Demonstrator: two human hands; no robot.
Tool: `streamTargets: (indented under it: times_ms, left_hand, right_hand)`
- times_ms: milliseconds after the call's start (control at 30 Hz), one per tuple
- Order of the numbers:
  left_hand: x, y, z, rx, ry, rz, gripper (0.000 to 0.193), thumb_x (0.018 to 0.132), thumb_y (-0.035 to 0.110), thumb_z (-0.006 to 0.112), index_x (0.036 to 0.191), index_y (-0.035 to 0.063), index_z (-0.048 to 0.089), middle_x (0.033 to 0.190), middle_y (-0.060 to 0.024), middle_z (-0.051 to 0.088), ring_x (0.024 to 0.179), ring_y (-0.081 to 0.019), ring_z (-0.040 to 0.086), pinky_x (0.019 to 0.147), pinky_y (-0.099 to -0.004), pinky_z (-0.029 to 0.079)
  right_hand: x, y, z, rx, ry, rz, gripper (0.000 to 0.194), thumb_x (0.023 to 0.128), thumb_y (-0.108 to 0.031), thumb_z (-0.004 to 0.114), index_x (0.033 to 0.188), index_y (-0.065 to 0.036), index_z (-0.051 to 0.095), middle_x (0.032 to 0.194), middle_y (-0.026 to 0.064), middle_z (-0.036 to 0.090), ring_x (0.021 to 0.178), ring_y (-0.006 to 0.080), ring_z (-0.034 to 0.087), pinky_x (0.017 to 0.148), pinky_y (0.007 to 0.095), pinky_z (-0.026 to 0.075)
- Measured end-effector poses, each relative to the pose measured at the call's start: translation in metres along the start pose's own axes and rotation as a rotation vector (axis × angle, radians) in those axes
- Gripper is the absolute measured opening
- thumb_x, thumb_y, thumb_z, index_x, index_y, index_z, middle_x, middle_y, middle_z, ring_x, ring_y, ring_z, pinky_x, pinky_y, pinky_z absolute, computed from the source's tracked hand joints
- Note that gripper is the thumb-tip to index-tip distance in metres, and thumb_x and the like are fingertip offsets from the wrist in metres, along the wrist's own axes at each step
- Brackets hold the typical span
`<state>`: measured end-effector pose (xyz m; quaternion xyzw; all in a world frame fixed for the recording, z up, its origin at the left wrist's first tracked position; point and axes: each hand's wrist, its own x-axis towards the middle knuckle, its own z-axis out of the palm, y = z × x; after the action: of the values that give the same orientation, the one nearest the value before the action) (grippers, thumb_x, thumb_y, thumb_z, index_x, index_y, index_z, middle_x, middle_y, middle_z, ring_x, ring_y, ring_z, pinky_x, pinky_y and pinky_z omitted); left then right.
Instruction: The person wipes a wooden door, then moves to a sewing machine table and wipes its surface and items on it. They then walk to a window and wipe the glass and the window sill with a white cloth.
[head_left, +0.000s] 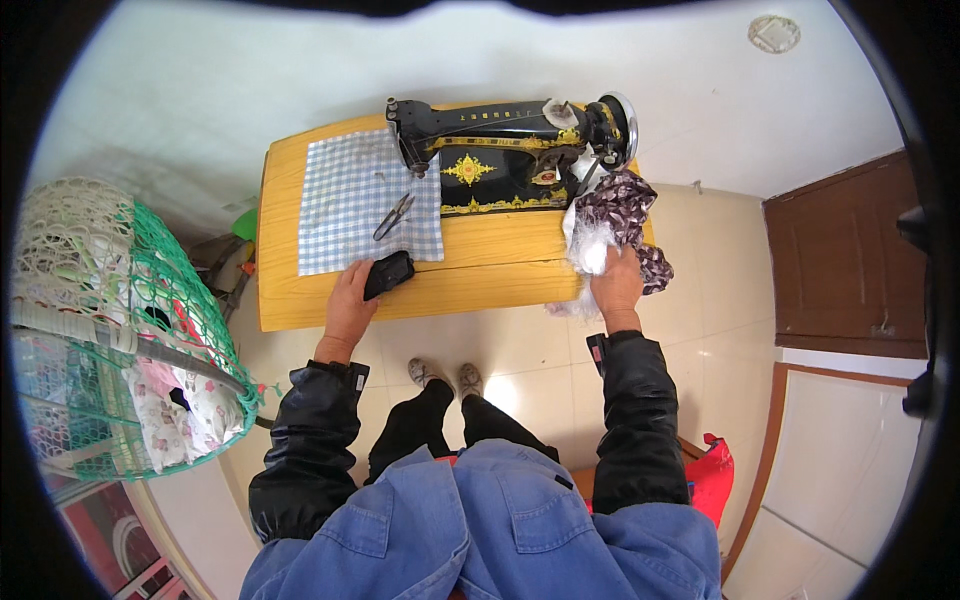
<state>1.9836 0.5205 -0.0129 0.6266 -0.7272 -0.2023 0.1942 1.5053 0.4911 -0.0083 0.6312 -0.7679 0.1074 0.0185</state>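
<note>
My left hand (351, 301) holds a small black object (389, 275) at the front edge of a wooden sewing table (502, 294); what kind of object it is, I cannot tell. My right hand (618, 282) grips white, wispy fibre stuffing (595, 244) at the table's right side, beside a dark patterned cloth (616, 204) that hangs over the edge. A black sewing machine (487, 131) with gold decoration stands along the back. Metal thread snips (394, 217) lie on a blue checked cloth (330, 202) left of the machine's bed.
A green and white net basket (187, 277) holding fabrics stands at the left. Behind the table is a pale wall. A brown wooden door panel (847, 262) is at the right, and a red bag (712, 480) lies low on the right.
</note>
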Motion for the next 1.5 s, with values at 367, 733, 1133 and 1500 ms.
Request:
streamTargets:
  times_ms: [367,733,1133,1500]
  left_hand:
    - [-0.022,0.01,-0.023,-0.021,0.06,-0.002,0.093,0.071,0.002,0.082,0.153,0.0057,0.037,0.155,-0.0219,0.039,0.143,-0.0402,0.037,0.117,-0.0437,0.036]
    - [-0.043,0.013,-0.037,-0.074,0.132,-0.012,0.095,0.071,0.0,0.081,0.154,0.0044,0.035,0.158,-0.0215,0.036,0.144,-0.0407,0.037,0.118,-0.0434,0.035]
    - [-0.056,0.028,-0.039,-0.08,0.128,0.019,0.091,0.072,-0.001,0.08,0.152,0.0038,0.038,0.156,-0.0228,0.038,0.144,-0.0409,0.038,0.117,-0.0444,0.035]
    - [-0.024,0.101,-0.01,-0.231,0.051,0.245,0.076,0.078,0.007,0.077,0.147,0.0026,0.046,0.15,-0.0209,0.047,0.138,-0.0398,0.046,0.113,-0.0437,0.04]
  right_hand:
    - [-0.026,0.057,-0.043,0.162,0.293,0.06,0.046,0.071,-0.003,0.073,0.117,-0.003,0.067,0.124,0.021,0.065,0.118,0.0411,0.059,0.103,0.0466,0.048]
    - [-0.039,0.061,-0.192,0.113,0.206,-0.293,0.046,0.069,0.002,0.071,0.114,-0.002,0.069,0.122,0.0216,0.065,0.113,0.0424,0.062,0.097,0.0458,0.051]
    - [0.018,-0.058,0.0,0.237,-0.132,-0.516,0.025,0.068,-0.002,0.067,0.092,-0.007,0.072,0.102,0.0093,0.066,0.098,0.0345,0.062,0.083,0.0437,0.054]
    - [-0.033,-0.069,-0.035,0.378,-0.14,-0.561,0.027,0.07,-0.003,0.066,0.097,-0.005,0.072,0.112,0.0107,0.067,0.103,0.0337,0.062,0.086,0.0426,0.054]
